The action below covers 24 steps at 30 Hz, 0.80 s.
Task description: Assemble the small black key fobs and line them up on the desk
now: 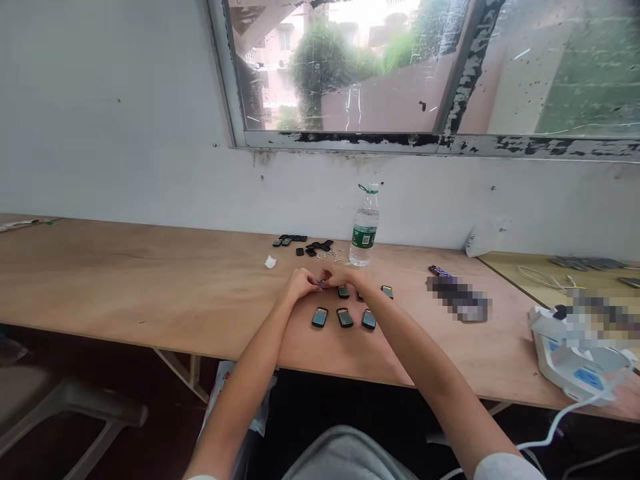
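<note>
My left hand [301,283] and my right hand [339,275] meet over the table, fingertips closed together around a small dark device [321,283]. Most of this device is hidden by the fingers. Just in front of the hands lie several similar black-cased devices with grey faces, one of them a flat device [320,317] nearest my left forearm. Another such device [343,291] lies close to my right wrist, and my right forearm partly covers one more.
Behind the hands are black plastic pieces [320,246], scattered tiny pale parts [330,254] and a white scrap [271,262]. A water bottle [364,230] stands by the wall. To the right lie a snack wrapper [440,271] and a white machine [565,363] with a cable.
</note>
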Tool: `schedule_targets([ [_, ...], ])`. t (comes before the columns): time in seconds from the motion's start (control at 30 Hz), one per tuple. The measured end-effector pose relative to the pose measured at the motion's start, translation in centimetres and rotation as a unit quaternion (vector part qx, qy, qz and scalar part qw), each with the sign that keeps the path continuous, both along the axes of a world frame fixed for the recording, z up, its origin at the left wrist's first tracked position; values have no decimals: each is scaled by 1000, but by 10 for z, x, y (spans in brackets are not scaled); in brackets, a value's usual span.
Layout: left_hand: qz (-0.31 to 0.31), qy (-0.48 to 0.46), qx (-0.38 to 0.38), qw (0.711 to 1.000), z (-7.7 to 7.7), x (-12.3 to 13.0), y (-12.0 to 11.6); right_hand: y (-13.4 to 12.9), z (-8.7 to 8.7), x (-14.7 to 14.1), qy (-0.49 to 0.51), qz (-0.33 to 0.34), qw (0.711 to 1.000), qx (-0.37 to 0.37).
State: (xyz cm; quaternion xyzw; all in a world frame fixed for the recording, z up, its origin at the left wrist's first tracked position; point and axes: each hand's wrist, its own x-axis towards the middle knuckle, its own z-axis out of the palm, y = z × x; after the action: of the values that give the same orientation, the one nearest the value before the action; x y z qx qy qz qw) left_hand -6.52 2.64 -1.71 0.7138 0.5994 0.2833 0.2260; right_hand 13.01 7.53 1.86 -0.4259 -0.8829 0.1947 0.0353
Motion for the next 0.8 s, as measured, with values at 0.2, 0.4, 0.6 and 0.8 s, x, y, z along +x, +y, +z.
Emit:
schedule_targets([
  [0.2, 11, 14, -1, 1000, 2, 2, -2, 7, -6, -1, -2, 23, 1000, -15],
  [0.4, 7, 17, -9, 1000, 3, 4, -3, 4, -7, 4, 29, 21, 999, -7],
  [0.6, 2, 13, -13, 1000, 4, 3, -4, 1, -1, 5, 20, 23, 999, -17],
  [0.8, 11, 21, -13, 1000, 5, 4, -4, 9, -4, 2, 10, 30, 999, -26],
])
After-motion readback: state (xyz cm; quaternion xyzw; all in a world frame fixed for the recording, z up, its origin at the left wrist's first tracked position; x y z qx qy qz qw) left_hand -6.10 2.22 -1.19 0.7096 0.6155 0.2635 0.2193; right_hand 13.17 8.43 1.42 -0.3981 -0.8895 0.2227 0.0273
